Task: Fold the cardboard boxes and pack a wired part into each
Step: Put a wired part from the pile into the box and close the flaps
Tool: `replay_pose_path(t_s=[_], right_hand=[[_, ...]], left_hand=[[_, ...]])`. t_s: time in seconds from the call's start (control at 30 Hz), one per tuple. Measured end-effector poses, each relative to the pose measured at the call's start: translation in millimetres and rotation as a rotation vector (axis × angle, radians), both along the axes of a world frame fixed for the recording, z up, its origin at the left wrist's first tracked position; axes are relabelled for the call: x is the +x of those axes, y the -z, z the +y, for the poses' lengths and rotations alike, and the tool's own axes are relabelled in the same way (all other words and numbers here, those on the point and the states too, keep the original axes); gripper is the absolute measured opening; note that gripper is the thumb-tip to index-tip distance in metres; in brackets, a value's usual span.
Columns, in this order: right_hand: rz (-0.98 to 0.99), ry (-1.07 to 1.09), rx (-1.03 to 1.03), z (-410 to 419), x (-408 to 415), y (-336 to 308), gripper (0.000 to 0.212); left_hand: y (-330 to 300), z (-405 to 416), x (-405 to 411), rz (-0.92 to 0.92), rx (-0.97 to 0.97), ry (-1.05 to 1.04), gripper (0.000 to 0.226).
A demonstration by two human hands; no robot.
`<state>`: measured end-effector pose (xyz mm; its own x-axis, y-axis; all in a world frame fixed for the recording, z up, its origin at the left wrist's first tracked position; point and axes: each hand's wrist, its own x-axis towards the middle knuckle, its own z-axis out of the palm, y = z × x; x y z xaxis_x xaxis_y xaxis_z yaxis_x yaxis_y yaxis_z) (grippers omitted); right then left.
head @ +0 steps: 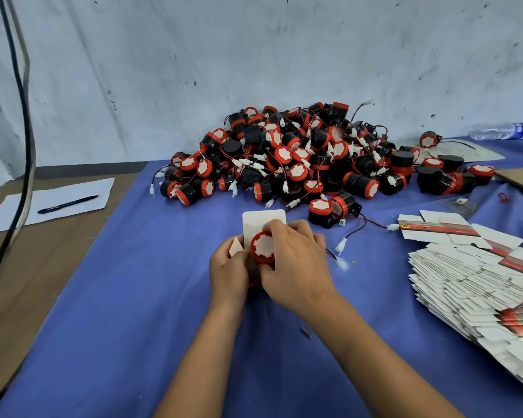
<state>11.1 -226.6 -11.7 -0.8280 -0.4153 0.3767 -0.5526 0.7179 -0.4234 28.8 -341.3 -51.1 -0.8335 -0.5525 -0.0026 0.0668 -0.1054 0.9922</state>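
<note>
Head view: the packing step looks under way. The right hand [293, 260] curls round a red-capped part [263, 247], seating it in a box [263, 226] that the left hand [228, 267] grips, top flap upright. Next the wire [332, 254] trailing right likely needs tucking in, then the flap closing. Flat boxes [471, 285] carry red stripes and a yellow emblem; no writing is legible.

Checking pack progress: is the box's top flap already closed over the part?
No: the white rounded top flap stands open behind the red-rimmed black wired part.
</note>
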Motion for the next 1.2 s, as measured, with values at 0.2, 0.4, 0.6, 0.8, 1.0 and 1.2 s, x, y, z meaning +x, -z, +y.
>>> replay_pose_path(t_s=[0.2,0.4,0.6,0.8,1.0,1.2], right_hand=[[0.123,0.036,0.201,-3,9,-6,0.022],[0.112,0.099,0.307,-2,10,-2,0.026],[0.117,0.029,0.267,12,3,-5,0.034],[-0.029,0.212,0.271,12,1,-5,0.05],[-0.075,0.282,0.19,1,10,-5,0.026],[-0.041,0.239,0.072,14,10,-24,0.041]], left_hand=[[-1,4,1,-0.001,0.034,-0.058,0.03],[1,8,1,-0.017,0.001,-0.038,0.017],[3,8,0,-0.031,-0.081,-0.061,0.023],[3,13,2,-0.019,-0.133,-0.087,0.016],[5,20,1,-0.029,-0.22,-0.119,0.019],[4,17,0,-0.064,-0.228,-0.08,0.024]])
